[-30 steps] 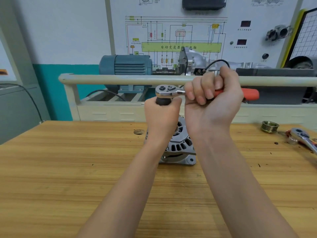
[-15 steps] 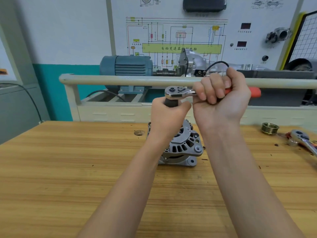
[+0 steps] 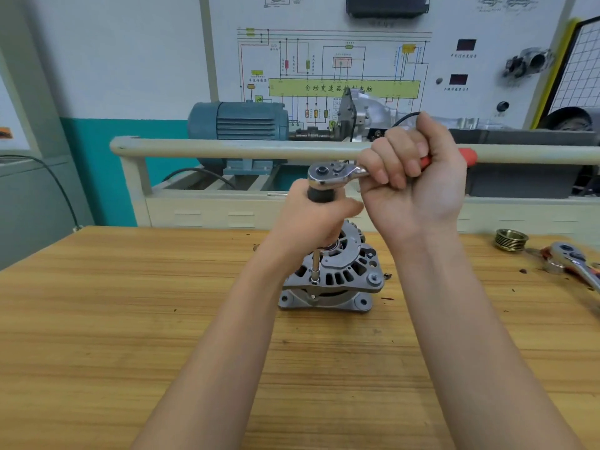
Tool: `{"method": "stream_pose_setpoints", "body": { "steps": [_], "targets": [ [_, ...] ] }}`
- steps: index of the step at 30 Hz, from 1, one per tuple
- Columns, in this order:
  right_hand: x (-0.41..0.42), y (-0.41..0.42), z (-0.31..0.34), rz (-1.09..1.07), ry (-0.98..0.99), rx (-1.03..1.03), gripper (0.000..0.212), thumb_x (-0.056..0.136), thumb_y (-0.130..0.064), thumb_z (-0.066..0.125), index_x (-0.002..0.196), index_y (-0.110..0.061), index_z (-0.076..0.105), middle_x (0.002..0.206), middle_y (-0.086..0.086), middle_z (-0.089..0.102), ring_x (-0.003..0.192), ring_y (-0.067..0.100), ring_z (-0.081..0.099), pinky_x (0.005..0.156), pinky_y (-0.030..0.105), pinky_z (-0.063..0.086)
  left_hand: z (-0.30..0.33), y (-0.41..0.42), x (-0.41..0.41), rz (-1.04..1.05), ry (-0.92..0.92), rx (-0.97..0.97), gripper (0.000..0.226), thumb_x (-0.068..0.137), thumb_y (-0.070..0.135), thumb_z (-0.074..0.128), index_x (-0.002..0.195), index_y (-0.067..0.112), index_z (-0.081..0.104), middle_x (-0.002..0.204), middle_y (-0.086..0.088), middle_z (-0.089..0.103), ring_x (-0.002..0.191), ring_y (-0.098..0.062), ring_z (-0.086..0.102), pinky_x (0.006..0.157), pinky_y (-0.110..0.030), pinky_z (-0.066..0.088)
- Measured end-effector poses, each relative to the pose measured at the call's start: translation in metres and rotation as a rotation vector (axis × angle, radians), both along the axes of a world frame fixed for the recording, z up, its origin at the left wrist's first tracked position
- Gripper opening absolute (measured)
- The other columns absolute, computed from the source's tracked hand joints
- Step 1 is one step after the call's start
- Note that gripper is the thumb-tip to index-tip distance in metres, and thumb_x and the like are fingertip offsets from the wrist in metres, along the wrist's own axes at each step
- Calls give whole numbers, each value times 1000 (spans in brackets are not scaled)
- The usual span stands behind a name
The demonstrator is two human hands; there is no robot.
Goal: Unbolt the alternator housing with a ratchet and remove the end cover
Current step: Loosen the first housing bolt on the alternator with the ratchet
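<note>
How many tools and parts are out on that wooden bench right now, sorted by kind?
Ratchets: 2, one in the hands, one lying at the right edge
Alternator: 1
Brass-coloured grooved pulley: 1
Total: 4

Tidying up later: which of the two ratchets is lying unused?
The ratchet at the bench's right edge, beside the brass pulley; the other ratchet is held in both hands.

Alternator [image 3: 337,274] stands upright on wooden counter [image 3: 130,319]. Left hand [image 3: 311,222] wraps the extension under the ratchet [image 3: 331,173] head; right hand [image 3: 415,186] fists its red handle. Socket sits on alternator's near-left bolt. Second ratchet [image 3: 571,264] and brass pulley [image 3: 511,239] lie well right of alternator.
</note>
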State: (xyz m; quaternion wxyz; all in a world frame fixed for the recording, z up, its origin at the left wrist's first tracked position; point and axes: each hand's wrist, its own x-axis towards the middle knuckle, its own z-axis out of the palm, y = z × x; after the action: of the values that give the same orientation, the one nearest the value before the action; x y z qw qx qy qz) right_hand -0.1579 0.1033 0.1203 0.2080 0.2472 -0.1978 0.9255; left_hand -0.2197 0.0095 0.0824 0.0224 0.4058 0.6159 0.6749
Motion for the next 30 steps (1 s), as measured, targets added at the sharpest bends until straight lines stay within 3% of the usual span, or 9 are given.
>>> {"method": "stream_pose_setpoints", "body": {
  "steps": [4,7,11,15,17,21,24,27,30],
  "targets": [
    [4,-17,-2,-267,-24,-75,44,98,-14,36,55,-17,27,41,-4,23,36,10,17,37,22,24,-2,16,6,286,-115,216,44,74,-6,59,45,17,35,42,3,29,42,-14,23,45,-23,21],
    [3,-16,-2,-253,-33,-45,45,98,-13,36,54,-17,28,40,-4,23,36,10,18,37,22,24,-5,20,7,368,-97,277,49,75,-10,58,45,19,33,42,6,29,44,-11,22,43,-23,23],
    [1,9,4,31,-65,65,51,97,-16,37,46,-15,33,39,-3,26,34,10,21,38,21,25,-3,7,1,119,32,45,38,71,4,64,45,18,41,40,6,35,37,-11,30,46,-21,27],
    [-1,17,0,224,-54,18,47,94,-16,39,48,-14,31,39,-3,27,35,9,17,38,20,22,-1,-2,2,-154,84,-141,40,72,9,64,41,24,42,40,5,34,36,-13,29,42,-20,28],
    [-2,12,0,161,-60,-42,47,93,-14,39,48,-15,31,38,-4,26,31,9,19,36,20,21,0,1,2,-85,33,-82,40,70,7,62,41,23,39,40,4,31,35,-12,26,41,-18,25],
    [3,-7,0,-180,-64,-111,47,97,-13,36,51,-17,30,40,-5,23,34,9,18,35,21,23,-2,14,6,233,-78,135,33,75,-7,59,54,7,39,46,-1,28,43,-14,23,47,-23,21],
    [6,-21,-2,-323,-52,-93,42,98,-13,36,57,-18,26,40,-4,23,36,10,18,38,23,24,-4,20,8,353,-99,239,43,75,-9,60,49,15,35,44,4,29,44,-10,23,43,-22,22],
    [4,-15,1,-251,-57,-26,44,98,-13,36,55,-17,28,40,-4,24,35,10,19,37,23,25,-3,14,3,269,-73,183,39,70,-2,61,47,17,35,42,5,30,41,-11,24,43,-20,22],
    [2,7,5,24,-98,42,49,96,-14,37,48,-16,31,39,-4,25,34,9,19,37,21,24,-3,1,-2,-60,19,16,32,69,6,61,46,16,41,41,3,35,37,-13,27,42,-19,25]
  ]
}}
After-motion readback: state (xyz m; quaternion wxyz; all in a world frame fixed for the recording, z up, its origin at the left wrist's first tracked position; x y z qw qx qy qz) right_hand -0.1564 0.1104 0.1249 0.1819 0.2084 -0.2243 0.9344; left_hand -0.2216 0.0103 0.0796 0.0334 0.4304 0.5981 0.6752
